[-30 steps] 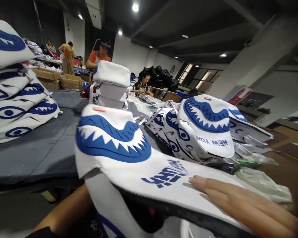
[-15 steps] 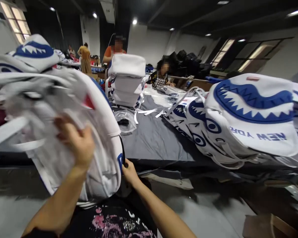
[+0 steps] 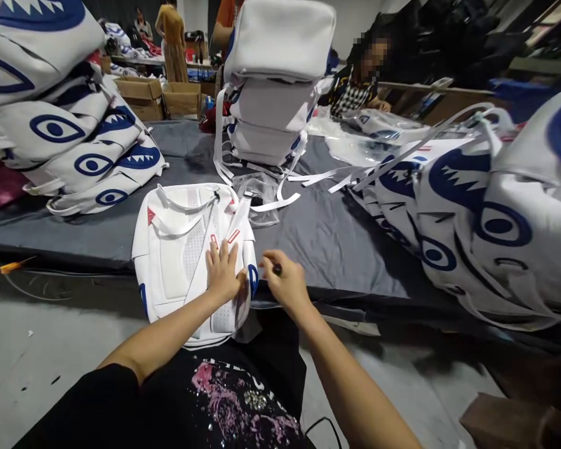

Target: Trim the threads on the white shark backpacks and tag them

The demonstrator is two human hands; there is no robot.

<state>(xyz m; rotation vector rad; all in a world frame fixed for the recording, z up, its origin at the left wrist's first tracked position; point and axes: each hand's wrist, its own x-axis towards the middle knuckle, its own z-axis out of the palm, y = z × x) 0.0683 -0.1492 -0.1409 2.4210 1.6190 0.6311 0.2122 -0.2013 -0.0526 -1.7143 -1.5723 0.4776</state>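
A white backpack (image 3: 172, 268) lies with its strap side up at the table's front edge, its lower end toward my body. My left hand (image 3: 223, 274) rests on its straps near two small red labels, fingers spread. Just right of the bag's side, my right hand (image 3: 284, 280) is curled around a small dark object, mostly hidden by the fingers. Beyond the bag's upper right corner lies a clear plastic bag (image 3: 264, 215) with something dark in it.
White backpacks with blue eyes (image 3: 56, 128) are piled at the left. Another stack (image 3: 280, 40) stands behind the bag. More backpacks (image 3: 453, 212) fill the right side of the dark table cover (image 3: 327, 243). Across the table, a person (image 3: 355, 81) sits near plastic-wrapped items.
The backpack, earlier raised and tilted at the left, now lies flat on the table edge. My left hand has settled on its straps. The view has tipped downward.
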